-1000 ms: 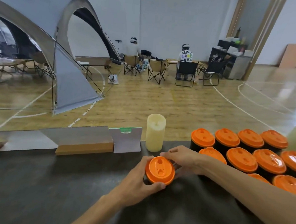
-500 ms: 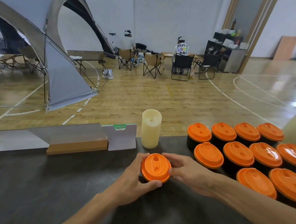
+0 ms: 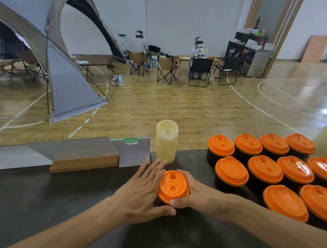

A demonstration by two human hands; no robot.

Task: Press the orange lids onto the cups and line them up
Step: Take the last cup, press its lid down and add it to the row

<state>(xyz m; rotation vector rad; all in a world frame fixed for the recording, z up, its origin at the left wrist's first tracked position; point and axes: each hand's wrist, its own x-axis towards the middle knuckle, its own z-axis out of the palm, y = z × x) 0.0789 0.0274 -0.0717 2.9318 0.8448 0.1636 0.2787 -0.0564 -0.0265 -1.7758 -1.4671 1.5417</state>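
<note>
**Both hands at one lidded cup, left of the group**

The fingers (image 3: 154, 168) of the left hand (image 3: 141, 191) were straight and slightly spread, lying along the left side of the orange lid (image 3: 173, 186), the thumb reaching under its near edge. The right hand (image 3: 194, 196) curled round the right side of the same lid and cup, thumb at the near rim and fingertips wrapping the far edge. That lid sat on a black cup, of which little showed between the hands.

The cup stood on the dark tabletop (image 3: 39, 202), just in front of a cream candle (image 3: 166, 141). To its right, the other lidded cups (image 3: 265, 169) stood packed close in rows, all with orange lids on. Behind the left hand, a grey card stand (image 3: 135, 151) leaned beside a wooden block (image 3: 83, 162).
</note>
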